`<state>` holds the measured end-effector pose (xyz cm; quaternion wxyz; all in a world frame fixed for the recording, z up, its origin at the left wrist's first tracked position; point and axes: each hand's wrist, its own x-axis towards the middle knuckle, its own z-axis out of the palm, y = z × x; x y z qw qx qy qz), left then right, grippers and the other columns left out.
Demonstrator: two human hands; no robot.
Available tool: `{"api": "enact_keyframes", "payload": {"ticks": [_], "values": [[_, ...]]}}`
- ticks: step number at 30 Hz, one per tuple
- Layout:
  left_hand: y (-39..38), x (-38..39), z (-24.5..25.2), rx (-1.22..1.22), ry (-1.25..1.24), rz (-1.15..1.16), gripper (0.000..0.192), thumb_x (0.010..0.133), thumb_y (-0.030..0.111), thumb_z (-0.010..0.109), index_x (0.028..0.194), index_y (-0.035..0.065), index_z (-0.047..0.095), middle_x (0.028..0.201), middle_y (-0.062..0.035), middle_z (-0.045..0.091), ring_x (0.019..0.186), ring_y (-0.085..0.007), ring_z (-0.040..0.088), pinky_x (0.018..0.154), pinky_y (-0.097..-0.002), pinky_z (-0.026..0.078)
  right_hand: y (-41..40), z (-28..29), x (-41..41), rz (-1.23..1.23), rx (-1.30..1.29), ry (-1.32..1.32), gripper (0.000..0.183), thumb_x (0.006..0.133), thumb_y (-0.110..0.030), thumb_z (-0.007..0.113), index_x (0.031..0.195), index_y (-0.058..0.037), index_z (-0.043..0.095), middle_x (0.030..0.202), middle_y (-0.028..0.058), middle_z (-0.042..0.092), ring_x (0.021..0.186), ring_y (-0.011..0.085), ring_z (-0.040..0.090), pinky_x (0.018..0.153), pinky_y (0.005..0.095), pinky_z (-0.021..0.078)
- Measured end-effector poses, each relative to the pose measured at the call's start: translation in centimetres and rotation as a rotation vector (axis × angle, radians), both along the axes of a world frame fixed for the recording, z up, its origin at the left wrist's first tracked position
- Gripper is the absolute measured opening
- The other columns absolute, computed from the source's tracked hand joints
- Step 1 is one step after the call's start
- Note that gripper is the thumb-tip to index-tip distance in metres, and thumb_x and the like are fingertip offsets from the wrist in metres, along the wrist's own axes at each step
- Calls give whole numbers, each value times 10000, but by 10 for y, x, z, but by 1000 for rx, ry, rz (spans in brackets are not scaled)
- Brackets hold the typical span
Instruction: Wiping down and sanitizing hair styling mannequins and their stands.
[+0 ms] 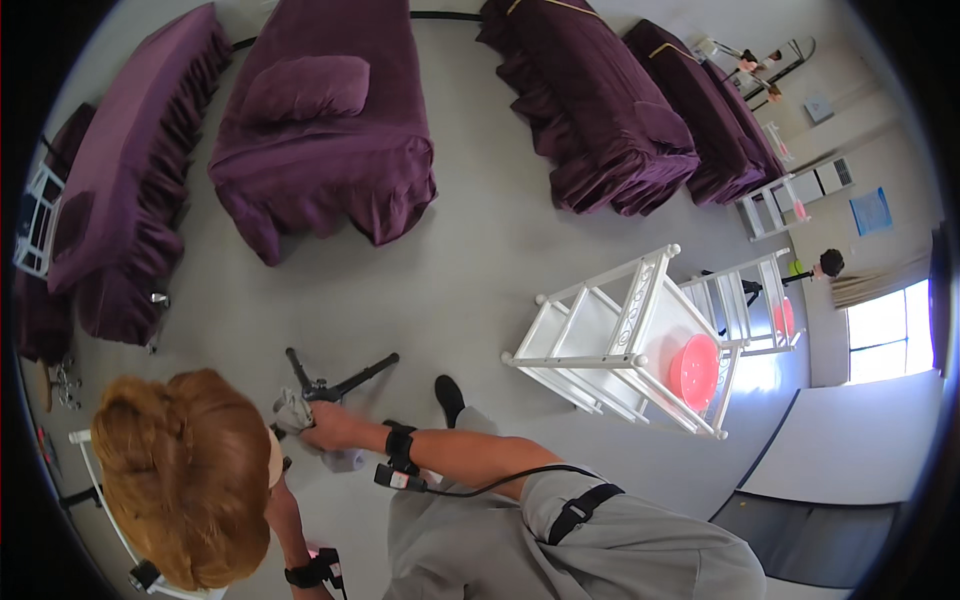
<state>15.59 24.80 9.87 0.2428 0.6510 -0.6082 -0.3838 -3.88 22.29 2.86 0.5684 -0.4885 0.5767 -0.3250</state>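
Observation:
A mannequin head with reddish-brown hair pinned up [180,480] stands at the lower left. My right hand [328,426] is closed on a crumpled grey cloth [292,411], just right of the head's face side and above the legs of a black tripod [322,390]. More grey fabric [343,460] shows below that hand. My left hand [279,491] reaches up from the bottom edge, and its fingers are hidden behind the mannequin head. Black straps with small devices are on both wrists.
A white shelf trolley [577,322] with a pink basin [694,373] stands at the right, with another trolley [739,300] behind it. Beds with purple covers [322,165] line the far side. A white metal frame [112,510] is partly behind the mannequin head.

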Motion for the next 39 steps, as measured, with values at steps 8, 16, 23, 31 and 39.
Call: {"api": "enact_keyframes", "payload": {"ticks": [8, 16, 23, 31, 39], "values": [[4, -36, -13, -59, 71, 356, 310, 860, 52, 702, 1126, -81, 616, 1119, -113, 650, 969, -161, 595, 853, -308, 486, -42, 13, 5, 125, -98, -203, 311, 726, -179, 649, 998, -31, 627, 965, 237, 666, 949, 387, 633, 829, 428, 499], [20, -21, -29, -5, -134, 345, 465, 946, 58, 592, 1368, -49, 429, 1236, -115, 557, 984, -168, 598, 825, -314, 569, -47, -94, -7, 291, -94, -155, 221, 810, -153, 632, 1030, -146, 656, 1006, 124, 685, 941, 347, 641, 808, 417, 520], [5, -42, -5, -97, -149, 398, 475, 902, 67, 659, 1326, -33, 469, 1291, -125, 541, 1144, -203, 514, 996, -325, 410, -70, -73, -36, 292, 129, -107, 313, 771, -251, 642, 1031, -78, 661, 980, 190, 682, 906, 378, 646, 796, 436, 512], [25, -29, -7, 85, -213, 368, 486, 915, 83, 662, 1341, -25, 453, 1203, -89, 553, 968, -176, 573, 849, -327, 515, -87, 0, 8, 417, -34, -464, 331, 751, -234, 639, 1011, -28, 646, 977, 199, 681, 904, 396, 641, 805, 445, 515], [14, -48, -19, 17, 51, 431, 551, 940, 61, 620, 1432, 6, 379, 1304, -82, 538, 968, -114, 563, 848, -287, 516, -57, -94, -31, 426, -33, 62, 280, 754, -233, 642, 954, -36, 634, 960, 192, 678, 934, 400, 623, 800, 473, 492]]}}
